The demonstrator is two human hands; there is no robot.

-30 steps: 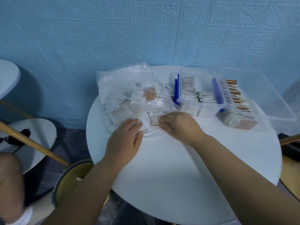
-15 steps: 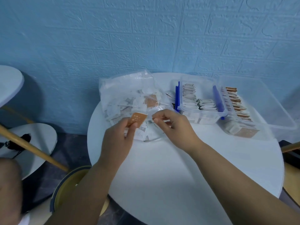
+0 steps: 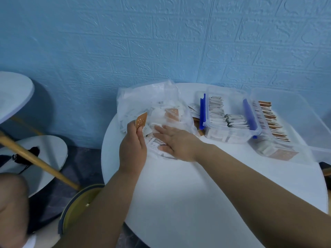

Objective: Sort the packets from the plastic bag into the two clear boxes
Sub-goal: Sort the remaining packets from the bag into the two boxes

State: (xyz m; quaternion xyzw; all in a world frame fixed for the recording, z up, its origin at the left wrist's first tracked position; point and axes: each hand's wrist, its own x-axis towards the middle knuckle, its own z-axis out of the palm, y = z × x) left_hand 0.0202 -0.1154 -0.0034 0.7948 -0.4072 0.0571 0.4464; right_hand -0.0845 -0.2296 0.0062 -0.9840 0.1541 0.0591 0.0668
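A: Which step is in hand here?
B: Picking, I'd say. The left hand (image 3: 133,147) pinches one orange dotted packet (image 3: 141,119) between thumb and fingers, held upright over the near left side of the plastic bag (image 3: 143,97).
A: And the other hand?
B: The right hand (image 3: 176,142) lies flat, fingers straight, on the loose white packets (image 3: 155,146) spilling from the bag's mouth onto the surface (image 3: 179,194). It grips nothing that I can see.
A: Where do the packets go?
B: Two clear boxes stand to the right. The blue-clipped box (image 3: 232,138), just beside the bag, holds white sachets (image 3: 217,111) in rows. The larger box (image 3: 300,111), further right, holds an orange-edged row (image 3: 268,119).
A: So the orange one belongs in the larger box?
B: That is my reading. The next move calls for carrying it right, across the blue-clipped box, and slotting it on edge into that row. It's a long reach for the left hand, so passing it to the right hand may be easier.
A: Much left?
B: The bag looks well filled, so the sorting seems far from done
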